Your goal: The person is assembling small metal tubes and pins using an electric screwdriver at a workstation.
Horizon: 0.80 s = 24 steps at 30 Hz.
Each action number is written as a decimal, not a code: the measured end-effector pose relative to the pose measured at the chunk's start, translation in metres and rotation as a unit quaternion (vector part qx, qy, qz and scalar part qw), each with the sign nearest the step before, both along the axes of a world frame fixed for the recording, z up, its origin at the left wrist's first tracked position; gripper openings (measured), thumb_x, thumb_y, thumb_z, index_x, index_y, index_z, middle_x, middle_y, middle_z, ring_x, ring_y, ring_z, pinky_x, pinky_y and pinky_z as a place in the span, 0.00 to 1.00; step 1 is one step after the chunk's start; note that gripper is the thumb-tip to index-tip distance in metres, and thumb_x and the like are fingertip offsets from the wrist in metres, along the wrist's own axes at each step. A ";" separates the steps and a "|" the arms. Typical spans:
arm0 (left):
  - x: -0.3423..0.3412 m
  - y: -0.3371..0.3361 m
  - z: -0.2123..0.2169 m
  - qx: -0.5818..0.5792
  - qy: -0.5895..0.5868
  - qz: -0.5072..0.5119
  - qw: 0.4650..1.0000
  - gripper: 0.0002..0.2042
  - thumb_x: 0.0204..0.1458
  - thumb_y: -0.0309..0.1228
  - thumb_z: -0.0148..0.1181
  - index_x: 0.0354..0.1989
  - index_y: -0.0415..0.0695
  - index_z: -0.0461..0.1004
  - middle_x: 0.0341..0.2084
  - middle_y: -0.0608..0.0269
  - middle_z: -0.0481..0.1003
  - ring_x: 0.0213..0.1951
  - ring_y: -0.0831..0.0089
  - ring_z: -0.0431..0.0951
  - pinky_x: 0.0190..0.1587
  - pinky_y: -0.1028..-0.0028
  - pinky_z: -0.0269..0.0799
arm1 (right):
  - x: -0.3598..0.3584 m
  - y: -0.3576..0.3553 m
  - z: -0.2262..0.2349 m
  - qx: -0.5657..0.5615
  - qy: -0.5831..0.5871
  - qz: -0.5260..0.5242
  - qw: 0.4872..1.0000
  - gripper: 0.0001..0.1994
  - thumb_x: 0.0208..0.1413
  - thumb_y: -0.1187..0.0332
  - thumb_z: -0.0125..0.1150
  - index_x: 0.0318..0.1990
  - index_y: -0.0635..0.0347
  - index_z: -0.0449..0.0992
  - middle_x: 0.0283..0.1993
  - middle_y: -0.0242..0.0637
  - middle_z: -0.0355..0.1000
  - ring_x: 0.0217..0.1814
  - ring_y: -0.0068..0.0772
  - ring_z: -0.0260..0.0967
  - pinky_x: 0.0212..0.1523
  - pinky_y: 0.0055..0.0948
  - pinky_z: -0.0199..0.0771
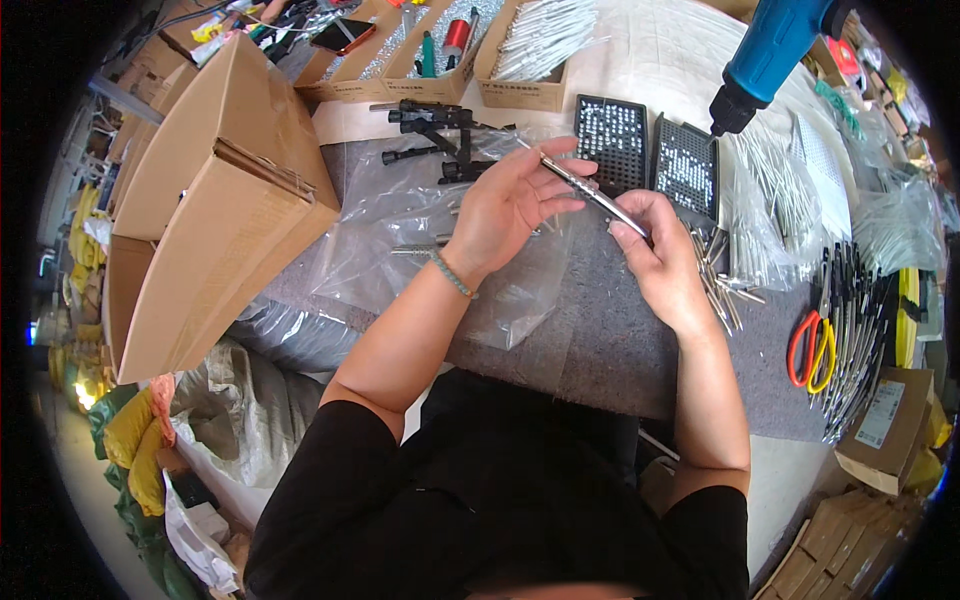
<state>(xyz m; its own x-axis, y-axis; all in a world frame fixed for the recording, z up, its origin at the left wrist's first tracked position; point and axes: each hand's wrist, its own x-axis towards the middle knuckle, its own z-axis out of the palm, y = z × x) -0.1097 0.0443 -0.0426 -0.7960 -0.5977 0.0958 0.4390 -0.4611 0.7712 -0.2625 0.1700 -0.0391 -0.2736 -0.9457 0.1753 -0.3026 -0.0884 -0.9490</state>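
Note:
My right hand [665,262] pinches the lower end of a slim silver metal rod [585,187] between thumb and fingers. The rod slants up and left to a thin tip, across the fingers of my left hand [495,218]. That hand has its fingers spread and the palm turned toward the rod; whether it bears any weight I cannot tell. Beyond the rod lie two black perforated trays, a left one [622,180] and a right one [683,140], both partly filled with small silver pieces. Loose silver rods [720,290] lie just right of my right hand.
A blue power screwdriver [770,60] hangs above the right tray. Black clamp-like fixtures [435,120] and a clear plastic bag [350,260] lie left. A large cardboard box [230,190] stands far left. Orange-and-yellow-handled scissors [822,350] lie right, beside several dark-ended rods [850,330].

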 end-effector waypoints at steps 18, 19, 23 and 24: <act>-0.007 0.007 -0.018 0.039 0.018 0.054 0.998 0.09 0.55 0.26 0.52 0.43 0.37 0.71 0.40 0.53 0.74 0.42 0.68 0.75 0.48 0.70 0.71 | -0.008 0.006 0.006 -0.015 0.046 -0.069 0.996 0.13 0.48 0.75 0.61 0.42 0.66 0.72 0.37 0.41 0.72 0.35 0.27 0.72 0.37 0.25 0.73; -0.008 0.008 -0.017 0.039 0.018 0.054 0.998 0.09 0.55 0.26 0.52 0.43 0.37 0.71 0.40 0.53 0.74 0.42 0.68 0.75 0.48 0.70 0.71 | -0.007 0.004 0.005 -0.033 0.080 -0.091 0.992 0.09 0.50 0.72 0.61 0.37 0.67 0.75 0.33 0.42 0.74 0.32 0.32 0.73 0.34 0.26 0.72; -0.008 0.009 -0.017 0.042 0.010 0.055 0.998 0.08 0.55 0.26 0.52 0.42 0.38 0.72 0.39 0.54 0.74 0.40 0.69 0.76 0.46 0.71 0.73 | -0.008 0.004 0.005 -0.050 0.160 -0.092 0.981 0.10 0.50 0.70 0.61 0.38 0.65 0.75 0.34 0.44 0.74 0.33 0.37 0.73 0.34 0.27 0.72; -0.008 0.009 -0.017 0.041 0.006 0.059 0.997 0.08 0.55 0.27 0.52 0.41 0.38 0.72 0.38 0.55 0.75 0.39 0.70 0.76 0.45 0.71 0.73 | -0.008 0.004 0.006 -0.054 0.157 -0.092 0.982 0.10 0.50 0.70 0.61 0.38 0.65 0.75 0.34 0.44 0.74 0.33 0.38 0.73 0.34 0.28 0.72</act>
